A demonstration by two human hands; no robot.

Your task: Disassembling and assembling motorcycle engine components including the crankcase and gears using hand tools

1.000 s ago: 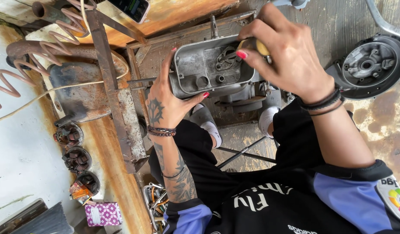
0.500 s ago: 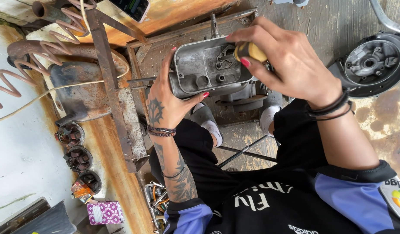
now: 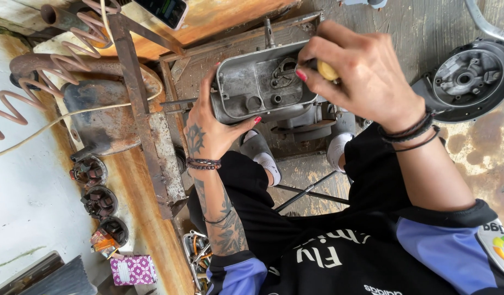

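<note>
My left hand [image 3: 209,127] grips the left end of a grey metal engine casing [image 3: 251,87], thumb under its lower edge and fingers behind it. My right hand [image 3: 358,71] is closed on a tool with a yellow handle [image 3: 327,71], its tip hidden inside the casing near the gear recesses [image 3: 285,74]. The casing rests on a rusty metal frame [image 3: 153,142] in front of me. Both wrists carry dark bracelets.
A round black engine cover [image 3: 466,79] lies on the floor at the right. Copper coils [image 3: 28,93], a rusty pipe and a phone [image 3: 162,10] sit at the top left. Three wound coil parts [image 3: 99,202] and a patterned pink box [image 3: 133,270] lie at the lower left.
My right hand with the yellow-handled tool has shifted slightly left and down over the casing. The left hand keeps its grip on the casing.
</note>
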